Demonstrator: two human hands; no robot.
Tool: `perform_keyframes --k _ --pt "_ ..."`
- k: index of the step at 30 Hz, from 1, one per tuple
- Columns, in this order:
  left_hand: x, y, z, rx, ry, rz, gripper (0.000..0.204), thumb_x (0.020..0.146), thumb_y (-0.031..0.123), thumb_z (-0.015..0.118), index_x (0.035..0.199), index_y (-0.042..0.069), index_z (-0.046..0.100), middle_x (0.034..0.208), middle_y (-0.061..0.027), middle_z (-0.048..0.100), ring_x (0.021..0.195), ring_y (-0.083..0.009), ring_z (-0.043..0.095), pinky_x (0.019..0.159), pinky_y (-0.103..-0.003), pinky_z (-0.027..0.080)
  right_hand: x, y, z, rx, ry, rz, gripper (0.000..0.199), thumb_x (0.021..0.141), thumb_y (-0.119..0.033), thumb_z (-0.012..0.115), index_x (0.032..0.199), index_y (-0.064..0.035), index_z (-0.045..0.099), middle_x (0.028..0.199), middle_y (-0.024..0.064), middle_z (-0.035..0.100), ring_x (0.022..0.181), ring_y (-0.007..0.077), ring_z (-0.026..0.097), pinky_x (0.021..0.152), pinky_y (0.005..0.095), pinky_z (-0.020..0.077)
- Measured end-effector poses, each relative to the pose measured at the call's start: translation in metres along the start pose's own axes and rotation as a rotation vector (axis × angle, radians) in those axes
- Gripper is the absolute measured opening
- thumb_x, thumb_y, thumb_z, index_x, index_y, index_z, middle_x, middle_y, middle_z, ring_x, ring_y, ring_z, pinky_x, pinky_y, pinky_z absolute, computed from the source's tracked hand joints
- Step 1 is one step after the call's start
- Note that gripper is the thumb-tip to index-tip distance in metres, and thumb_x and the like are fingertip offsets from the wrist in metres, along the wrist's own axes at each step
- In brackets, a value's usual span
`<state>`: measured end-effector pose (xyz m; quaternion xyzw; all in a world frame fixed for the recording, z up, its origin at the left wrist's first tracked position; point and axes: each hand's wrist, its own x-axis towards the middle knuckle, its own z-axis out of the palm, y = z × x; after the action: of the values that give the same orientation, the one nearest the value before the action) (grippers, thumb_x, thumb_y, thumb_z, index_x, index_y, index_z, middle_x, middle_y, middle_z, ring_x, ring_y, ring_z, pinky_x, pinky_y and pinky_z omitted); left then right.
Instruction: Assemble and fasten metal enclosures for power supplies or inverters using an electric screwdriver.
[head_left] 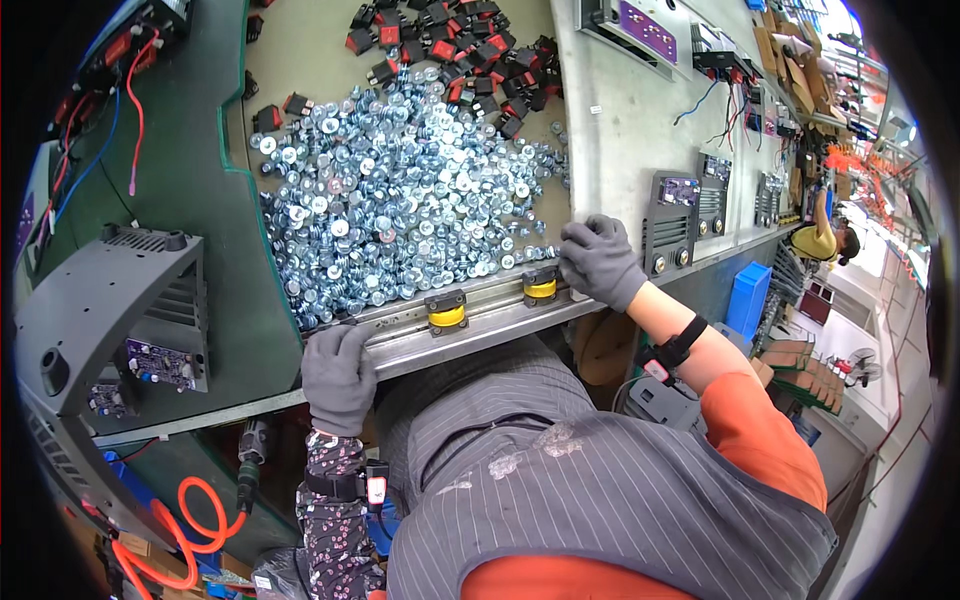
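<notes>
My left hand (pixel 338 378), in a grey glove, rests at the left end of the metal rail (pixel 392 325) along the bench's front edge. Its fingers are curled together at the rail, and what lies beneath them is hidden. At the rail's right end, my right hand (pixel 604 263), gloved alike, has its fingers pinched together; anything in them is out of sight. Between the hands, two yellow rollers in black holders (pixel 446 315) (pixel 540 289) sit on the rail. Just beyond spreads a large heap of silvery washer-head screws (pixel 400 190).
Red-and-black rocker switches (pixel 470 50) lie behind the screws. A grey housing with circuit boards (pixel 120 290) stands at left, near a coiled orange hose (pixel 205 520). Dark panels with boards (pixel 672 220) line the right bench. Farther right are a blue bin (pixel 748 300) and another person (pixel 825 240).
</notes>
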<state>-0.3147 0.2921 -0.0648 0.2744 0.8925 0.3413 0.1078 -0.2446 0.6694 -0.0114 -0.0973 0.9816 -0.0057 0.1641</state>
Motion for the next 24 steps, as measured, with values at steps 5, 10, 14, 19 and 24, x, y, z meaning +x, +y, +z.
perform_keyframes --k 5,10,14,19,24 --pt "0.004 0.004 0.003 0.071 0.002 -0.049 0.022 0.071 0.011 0.06 0.092 0.014 0.061 0.087 -0.0058 0.058 0.084 -0.0274 0.055 0.074 -0.04 0.045 -0.009 0.015 0.008 -0.009 0.054 0.029 0.017 0.068 -0.018 0.064 0.083 -0.0133 0.059 0.097 0.0013 0.055 0.083 0.0289 0.051 0.074 0.0399 0.0439" --pt "0.005 0.003 0.005 0.054 -0.003 -0.064 0.019 0.072 0.01 0.06 0.091 0.013 0.061 0.086 -0.006 0.057 0.084 -0.0281 0.055 0.075 -0.04 0.045 -0.022 0.03 0.007 -0.059 -0.011 0.125 0.021 0.071 -0.018 0.061 0.091 -0.0142 0.059 0.099 0.0022 0.057 0.086 0.0293 0.054 0.074 0.0405 0.045" --pt "0.006 0.004 0.003 0.071 -0.01 -0.078 0.02 0.071 0.011 0.06 0.091 0.014 0.061 0.086 -0.0048 0.058 0.084 -0.0272 0.055 0.074 -0.04 0.045 -0.034 0.042 0.008 -0.076 -0.062 0.243 0.022 0.072 -0.017 0.059 0.094 -0.0155 0.059 0.101 0.003 0.057 0.092 0.0298 0.052 0.078 0.0409 0.0435" --pt "0.008 0.005 0.006 0.084 -0.007 -0.083 0.02 0.071 0.011 0.061 0.091 0.016 0.062 0.085 -0.0031 0.059 0.083 -0.0259 0.055 0.074 -0.039 0.045 -0.048 0.06 0.013 -0.084 -0.062 0.325 0.023 0.072 -0.013 0.058 0.095 -0.015 0.059 0.104 0.0044 0.056 0.094 0.0308 0.052 0.081 0.0417 0.0437" --pt "0.006 0.004 0.008 0.083 -0.005 -0.083 0.023 0.068 0.012 0.062 0.091 0.016 0.062 0.087 -0.0033 0.058 0.084 -0.026 0.055 0.075 -0.039 0.045 -0.051 0.07 0.017 -0.039 0.003 0.399 0.031 0.071 -0.01 0.061 0.102 -0.0103 0.055 0.106 0.0115 0.055 0.094 0.0329 0.052 0.082 0.0427 0.0442"
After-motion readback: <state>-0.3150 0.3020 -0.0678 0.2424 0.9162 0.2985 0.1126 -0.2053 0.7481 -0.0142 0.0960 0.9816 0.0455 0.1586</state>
